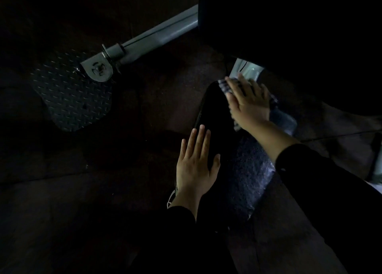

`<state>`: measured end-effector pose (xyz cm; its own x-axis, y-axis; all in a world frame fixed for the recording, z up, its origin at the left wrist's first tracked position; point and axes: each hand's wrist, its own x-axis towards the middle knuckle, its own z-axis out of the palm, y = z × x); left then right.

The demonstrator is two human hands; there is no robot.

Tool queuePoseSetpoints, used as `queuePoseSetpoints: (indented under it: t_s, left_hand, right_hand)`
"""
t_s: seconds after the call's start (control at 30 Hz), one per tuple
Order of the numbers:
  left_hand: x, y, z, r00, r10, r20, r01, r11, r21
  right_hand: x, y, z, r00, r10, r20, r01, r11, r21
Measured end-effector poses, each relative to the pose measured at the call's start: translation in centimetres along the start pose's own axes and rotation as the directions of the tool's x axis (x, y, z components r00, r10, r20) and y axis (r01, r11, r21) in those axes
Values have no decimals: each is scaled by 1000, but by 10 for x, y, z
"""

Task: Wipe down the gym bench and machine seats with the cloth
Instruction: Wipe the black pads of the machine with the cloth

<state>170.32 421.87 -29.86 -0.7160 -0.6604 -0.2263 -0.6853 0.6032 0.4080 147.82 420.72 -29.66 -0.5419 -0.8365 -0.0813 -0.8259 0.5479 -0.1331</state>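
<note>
The scene is very dark. A black padded machine seat runs from the centre toward the lower right. My right hand lies flat, fingers straight, on a checked cloth at the seat's far end, pressing it against the pad. The cloth shows around my fingers and below my palm. My left hand rests flat on the seat's left edge with fingers straight and holds nothing. Both arms wear black sleeves.
A grey metal arm slants from the upper middle down to a pivot bracket on a black treaded foot plate at the left. A grey frame piece sits just beyond the cloth. Dark rubber flooring lies all around.
</note>
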Motion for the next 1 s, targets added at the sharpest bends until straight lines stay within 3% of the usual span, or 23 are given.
queuePoseSetpoints:
  t_s: [0.17, 0.33, 0.43, 0.57, 0.67, 0.8, 1.0]
  left_hand:
    - [1, -2, 0, 1000, 16, -10, -15, 1000, 7]
    - [0, -3, 2, 999, 30, -15, -30, 999, 18]
    - [0, -3, 2, 1000, 23, -11, -23, 1000, 10]
    - [2, -2, 1, 1000, 14, -1, -14, 1000, 3]
    - [2, -2, 1, 1000, 9, 0, -9, 1000, 10]
    - [0, -5, 0, 998, 58, -11, -58, 998, 5]
    - [-2, 3, -5, 999, 10, 34, -13, 996, 88]
  right_hand:
    - [-7, -45, 10, 989, -143, 25, 143, 990, 13]
    - [-52, -9, 11, 946, -323, -16, 322, 946, -44]
    - [-49, 19, 3, 981, -191, -26, 189, 980, -58]
    - [-19, 12, -6, 990, 87, 112, -89, 996, 8]
    - [-13, -11, -5, 985, 96, 143, -98, 995, 8]
    - [-56, -20, -2, 997, 29, 78, -31, 999, 27]
    - [-152, -15, 9, 972, 209, 108, -214, 976, 34]
